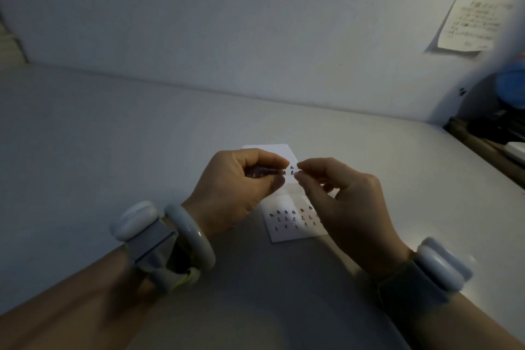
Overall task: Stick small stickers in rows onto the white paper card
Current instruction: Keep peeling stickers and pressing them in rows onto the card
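A white paper card [287, 233] lies flat on the pale table, partly under my hands. Three rows of small dark stickers [292, 219] run across its near half. Above the card my left hand [235, 187] pinches a small transparent sticker sheet [285, 172] between thumb and fingers. My right hand [341, 196] meets it from the right, thumb and forefinger pinching at the sheet's right edge, where a few tiny stickers show. Whether a sticker has come off the sheet is too small to tell.
The table [113, 136] ends at a white wall with a paper note [468, 28] taped at the right. Dark clutter and a blue object [511, 88] sit beyond the table's right edge. Both wrists wear white bands.
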`<state>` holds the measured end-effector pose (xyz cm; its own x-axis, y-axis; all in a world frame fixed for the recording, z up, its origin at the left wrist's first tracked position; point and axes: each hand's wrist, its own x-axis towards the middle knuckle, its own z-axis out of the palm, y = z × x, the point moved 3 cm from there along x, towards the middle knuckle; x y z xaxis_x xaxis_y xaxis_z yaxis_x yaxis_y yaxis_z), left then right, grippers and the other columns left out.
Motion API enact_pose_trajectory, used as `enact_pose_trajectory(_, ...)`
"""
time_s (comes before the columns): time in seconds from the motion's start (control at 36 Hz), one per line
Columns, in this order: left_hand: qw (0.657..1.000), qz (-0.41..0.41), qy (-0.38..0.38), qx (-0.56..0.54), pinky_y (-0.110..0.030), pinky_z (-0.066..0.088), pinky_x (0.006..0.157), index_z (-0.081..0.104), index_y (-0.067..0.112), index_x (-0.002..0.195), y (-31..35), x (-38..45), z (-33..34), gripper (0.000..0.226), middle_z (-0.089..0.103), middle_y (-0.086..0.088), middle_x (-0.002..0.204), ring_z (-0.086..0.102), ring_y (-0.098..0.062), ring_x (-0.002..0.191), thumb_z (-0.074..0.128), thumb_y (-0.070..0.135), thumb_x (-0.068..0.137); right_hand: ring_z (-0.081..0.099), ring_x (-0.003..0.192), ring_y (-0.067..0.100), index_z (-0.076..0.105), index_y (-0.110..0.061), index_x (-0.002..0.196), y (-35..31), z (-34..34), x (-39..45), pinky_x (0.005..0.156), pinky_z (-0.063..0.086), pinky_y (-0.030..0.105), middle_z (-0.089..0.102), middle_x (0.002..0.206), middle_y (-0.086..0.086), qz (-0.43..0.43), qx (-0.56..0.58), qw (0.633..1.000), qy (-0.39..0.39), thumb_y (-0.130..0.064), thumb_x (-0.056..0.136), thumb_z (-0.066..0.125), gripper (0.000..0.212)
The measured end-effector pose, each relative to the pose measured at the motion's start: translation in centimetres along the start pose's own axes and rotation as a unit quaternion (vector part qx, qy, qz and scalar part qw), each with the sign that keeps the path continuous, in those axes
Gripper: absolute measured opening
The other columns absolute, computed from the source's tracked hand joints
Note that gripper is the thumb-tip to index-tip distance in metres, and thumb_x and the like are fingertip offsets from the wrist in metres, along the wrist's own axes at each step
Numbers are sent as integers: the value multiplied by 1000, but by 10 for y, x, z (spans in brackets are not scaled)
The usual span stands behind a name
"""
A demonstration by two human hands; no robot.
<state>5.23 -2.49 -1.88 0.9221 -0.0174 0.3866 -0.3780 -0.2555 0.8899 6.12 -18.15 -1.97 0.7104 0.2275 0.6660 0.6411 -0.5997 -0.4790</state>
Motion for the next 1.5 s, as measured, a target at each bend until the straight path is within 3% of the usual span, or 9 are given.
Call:
enact_pose_trajectory(0.06,1000,-6,0,-5,-5,49,73,67,32,84,0,0,0,24,68,14,86,65,1,84,70,9,78,54,76,-14,68,-20,100,-1,0,0,71,45,8,52,80,-33,-32,-37,999,-4,-18,86,63,15)
enact_pose_trajectory(0.14,1000,-12,-5,-11,-5,49,73,67,31,84,0,-1,-1,23,68,14,84,64,3,84,70,9,78,56,74,-1,68,-18,100,-2,-1,-1,65,48,14,63,82,-17,-73,-75,995,-1,-19,87,60,15)
enact_pose_trajectory(0.22,1000,-17,-10,-14,-5,49,73,67,32,83,0,-1,0,24,67,15,84,63,6,84,70,9,78,62,68,15,68,-15,100,-3,-2,0,58,53,35,69,82,-2,-101,-98,990,-8,-22,88,54,20)
enact_pose_trajectory(0.28,1000,-19,-11,-14,-5,48,73,67,32,83,0,-1,0,23,67,15,84,63,6,84,70,10,78,62,66,19,68,-13,99,-3,-2,0,55,52,39,69,80,1,-111,-102,989,-10,-21,88,53,20)
enact_pose_trajectory(0.44,999,-39,-4,-35,-10,51,78,69,31,83,-1,0,-1,22,70,12,87,65,-1,86,72,11,76,60,67,21,70,-10,93,-5,-4,0,55,50,37,65,82,4,-133,-98,986,29,-12,86,60,12)
enact_pose_trajectory(0.92,971,-139,-36,-191,-27,57,75,71,20,84,-7,-1,2,17,72,0,90,69,-18,88,69,5,75,55,65,20,70,-5,91,-6,-7,-1,51,47,35,58,83,8,-175,-120,976,51,-16,89,56,18)
enact_pose_trajectory(1.5,917,-218,-72,-326,-22,56,63,68,6,93,-4,-2,5,17,69,0,70,66,-10,63,61,-1,80,53,74,19,66,-1,88,-5,-5,-1,56,49,33,57,95,14,-203,-164,964,39,-7,87,57,11)
